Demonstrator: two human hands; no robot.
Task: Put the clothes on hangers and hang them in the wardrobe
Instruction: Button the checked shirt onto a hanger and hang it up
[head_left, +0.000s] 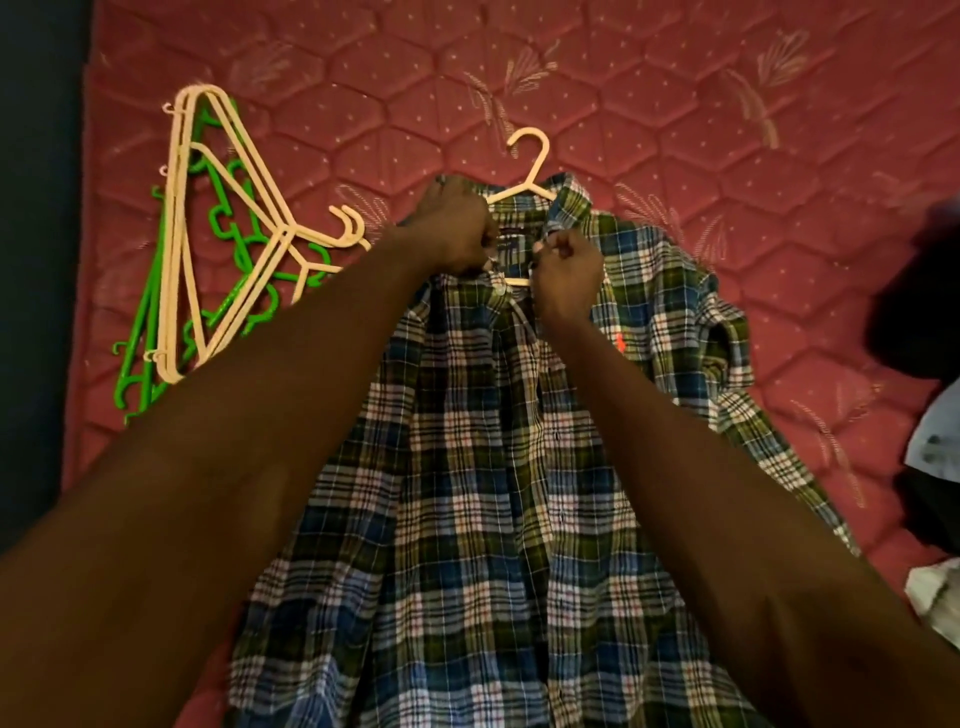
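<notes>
We've got the left hand (457, 228) and right hand (566, 265) pinching the soft, light shirt (467, 467) at its collar, best held there over the stiff hanger (527, 171).

Two bare forearms are filling the lower part of the view, long and slim, tapering toward the wrists. No sleeves are reaching into sight on either arm. The left hand (454, 226) and the right hand (566, 270) are showing uncovered, knuckles rounded; whether any ring or band is being worn cannot be told.
</notes>
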